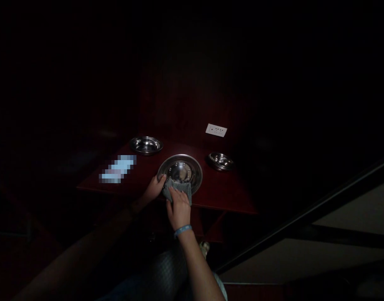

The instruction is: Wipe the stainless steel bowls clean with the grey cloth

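Observation:
A shiny metal bowl (196, 171) with a wide rim is tilted toward me over the front edge of the table. My left hand (153, 188) grips its left rim, thumb on the inner side. With my right hand (180, 209) I press a grey cloth (186, 190) against the near side of the bowl, fingers laid out over it. The cloth covers the bowl's lower rim. A blue band (182, 230) circles my right wrist.
On the dark red table (223, 196), a shallow metal dish (146, 146) stands back left and a stack of small metal bowls (221, 161) at right. A blurred-out bright object (118, 169) lies at left. Behind is a white socket plate (216, 130). The surroundings are very dark.

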Demonstrator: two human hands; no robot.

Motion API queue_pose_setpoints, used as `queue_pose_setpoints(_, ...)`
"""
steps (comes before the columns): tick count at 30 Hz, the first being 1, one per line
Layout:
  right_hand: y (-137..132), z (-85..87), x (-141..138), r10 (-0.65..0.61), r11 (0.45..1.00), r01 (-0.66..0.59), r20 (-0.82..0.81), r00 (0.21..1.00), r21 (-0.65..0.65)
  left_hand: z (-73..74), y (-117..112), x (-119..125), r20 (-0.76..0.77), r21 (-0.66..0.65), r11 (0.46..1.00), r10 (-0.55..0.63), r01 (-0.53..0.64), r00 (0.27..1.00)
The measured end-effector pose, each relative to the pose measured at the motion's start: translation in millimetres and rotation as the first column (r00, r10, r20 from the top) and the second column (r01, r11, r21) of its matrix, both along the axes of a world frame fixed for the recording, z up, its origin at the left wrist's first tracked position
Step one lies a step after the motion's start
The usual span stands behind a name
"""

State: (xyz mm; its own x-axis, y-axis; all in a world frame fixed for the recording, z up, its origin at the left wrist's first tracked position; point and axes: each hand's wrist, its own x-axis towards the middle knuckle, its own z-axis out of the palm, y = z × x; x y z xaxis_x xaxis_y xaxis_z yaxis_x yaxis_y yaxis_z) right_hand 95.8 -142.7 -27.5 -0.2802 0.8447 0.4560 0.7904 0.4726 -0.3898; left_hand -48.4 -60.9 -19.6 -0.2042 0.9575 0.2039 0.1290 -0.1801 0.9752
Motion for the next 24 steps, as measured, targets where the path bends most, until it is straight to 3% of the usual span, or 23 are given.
queue_pose_setpoints(10, -11.6, 16.1, -8.8, -0.249, 0.966, 0.253, 0.074, 0.966, -0.049, 6.5, 5.1, 0.6, -0.156, -0.04, 0.998, -0.059, 0.054, 0.986)
queue_pose_setpoints(17, -19.8, 26.1, -12.7, -0.263, 0.959, 0.276, 0.155, 0.952, -0.064, 13.4, -3.8, -0.7, -0.16, -0.025, 0.998, -0.058, 0.055, 0.985)
queue_pose_setpoints(24, -14.2, 29.6, 4.1, -0.279, 0.957, 0.291, 0.276, 0.92, -0.006, 18.6, -5.0, 3.2, -0.139, -0.027, 0.997, -0.075, 0.072, 0.987)
